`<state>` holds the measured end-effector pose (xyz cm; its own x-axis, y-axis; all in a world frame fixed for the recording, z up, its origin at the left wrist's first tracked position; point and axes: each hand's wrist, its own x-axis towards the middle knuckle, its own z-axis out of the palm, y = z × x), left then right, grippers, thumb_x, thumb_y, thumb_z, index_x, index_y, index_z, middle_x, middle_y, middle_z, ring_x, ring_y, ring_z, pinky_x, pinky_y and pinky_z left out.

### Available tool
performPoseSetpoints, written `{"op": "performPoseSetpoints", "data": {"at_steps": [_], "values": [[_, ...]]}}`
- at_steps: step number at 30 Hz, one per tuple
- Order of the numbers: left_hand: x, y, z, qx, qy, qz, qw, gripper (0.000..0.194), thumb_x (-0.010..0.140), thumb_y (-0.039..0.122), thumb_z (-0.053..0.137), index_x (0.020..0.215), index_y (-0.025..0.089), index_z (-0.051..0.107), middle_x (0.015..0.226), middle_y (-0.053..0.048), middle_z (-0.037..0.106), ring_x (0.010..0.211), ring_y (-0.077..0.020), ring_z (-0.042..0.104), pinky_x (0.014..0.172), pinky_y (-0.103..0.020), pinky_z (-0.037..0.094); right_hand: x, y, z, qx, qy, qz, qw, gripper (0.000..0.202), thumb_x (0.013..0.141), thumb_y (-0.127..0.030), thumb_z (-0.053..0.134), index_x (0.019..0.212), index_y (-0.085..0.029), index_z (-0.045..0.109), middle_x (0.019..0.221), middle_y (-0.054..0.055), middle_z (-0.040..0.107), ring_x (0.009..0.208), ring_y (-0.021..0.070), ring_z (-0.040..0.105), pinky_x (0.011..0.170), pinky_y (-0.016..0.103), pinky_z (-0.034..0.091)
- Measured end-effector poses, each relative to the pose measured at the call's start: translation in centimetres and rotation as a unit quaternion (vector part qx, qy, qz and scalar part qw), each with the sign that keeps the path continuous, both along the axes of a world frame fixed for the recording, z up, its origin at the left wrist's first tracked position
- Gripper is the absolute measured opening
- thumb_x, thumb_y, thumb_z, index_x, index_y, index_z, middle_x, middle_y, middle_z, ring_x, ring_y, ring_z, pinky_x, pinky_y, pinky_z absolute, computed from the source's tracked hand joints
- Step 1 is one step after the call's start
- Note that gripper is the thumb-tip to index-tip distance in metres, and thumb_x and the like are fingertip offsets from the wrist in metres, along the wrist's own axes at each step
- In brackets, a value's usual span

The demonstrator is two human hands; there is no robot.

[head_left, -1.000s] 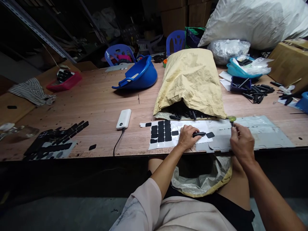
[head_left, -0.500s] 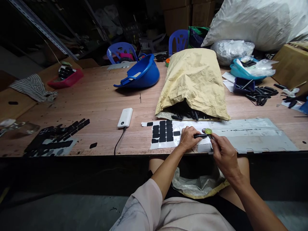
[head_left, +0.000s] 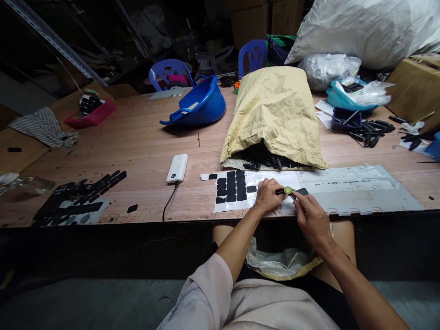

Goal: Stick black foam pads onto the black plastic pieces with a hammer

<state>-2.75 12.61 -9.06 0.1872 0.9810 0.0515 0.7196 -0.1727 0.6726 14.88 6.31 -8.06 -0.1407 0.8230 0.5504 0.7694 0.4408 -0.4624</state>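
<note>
My left hand point(head_left: 267, 194) rests over the right part of the white sheet point(head_left: 220, 207), its fingers closed on a short black rod point(head_left: 280, 191). My right hand point(head_left: 312, 218) pinches a small tool with a round yellow-green head point(head_left: 288, 189), which lies over the rod's right end. A flat black piece point(head_left: 302, 191) shows just beyond my right fingertips. Rows of black rounded stickers point(head_left: 231, 185) lie on the sheet, left of my left hand. Under my right hand runs a grey board point(head_left: 360, 197).
A yellow sack point(head_left: 275, 110) of black parts lies open behind the sheet. Further left are a white power bank point(head_left: 178, 168) with a cable and a blue basin point(head_left: 202, 103). Black parts point(head_left: 369, 133) lie at the right. A lined sack point(head_left: 287, 261) is on my lap.
My right hand has moved slightly left, bringing the yellow-green head nearer my left fingers. A flat black piece now shows by my right fingertips. The whole view has shifted slightly.
</note>
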Motion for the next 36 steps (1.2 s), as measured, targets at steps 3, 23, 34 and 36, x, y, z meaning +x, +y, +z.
{"op": "performPoseSetpoints", "data": {"at_steps": [3,23,34,36], "values": [[0.1,0.0,0.0,-0.001,-0.002,0.004,1.0,0.019,0.086,0.032,0.084,0.104,0.029,0.086,0.103,-0.003,0.075,0.109,-0.025,0.062,0.105,-0.043,0.047,0.6,0.3,0.1,0.0,0.005,-0.009,1.0,0.03,0.108,-0.028,0.051,0.125,-0.022,0.075,0.094,0.006,0.074,0.083,0.0202,0.071,0.076,0.031,0.054],[0.6,-0.2,0.8,-0.003,0.018,0.01,1.0,0.017,0.087,0.034,0.083,0.102,0.027,0.081,0.106,-0.003,0.075,0.111,-0.0262,0.062,0.105,-0.043,0.047,11.7,10.5,0.5,-0.124,-0.121,-0.29,0.941,0.038,0.094,-0.028,0.058,0.124,-0.017,0.08,0.108,0.018,0.071,0.091,0.029,0.064,0.075,0.04,0.048],[1.4,-8.7,-0.8,0.082,0.021,-0.194,0.977,0.03,0.106,0.044,0.057,0.118,0.023,0.074,0.103,-0.009,0.075,0.099,-0.0244,0.066,0.094,-0.04,0.048,11.5,10.9,-1.2,-0.057,-0.139,-0.288,0.946,0.042,0.094,-0.029,0.051,0.119,-0.011,0.079,0.106,0.026,0.069,0.092,0.0377,0.06,0.073,0.049,0.045],[1.3,-11.5,-2.6,0.033,0.042,-0.269,0.962,0.031,0.105,0.046,0.057,0.12,0.024,0.073,0.101,-0.008,0.077,0.094,-0.0231,0.07,0.089,-0.037,0.05,11.5,10.9,-1.1,-0.06,-0.134,-0.286,0.947,0.043,0.095,-0.029,0.05,0.121,-0.01,0.079,0.107,0.027,0.068,0.092,0.0374,0.06,0.073,0.047,0.042]]}}
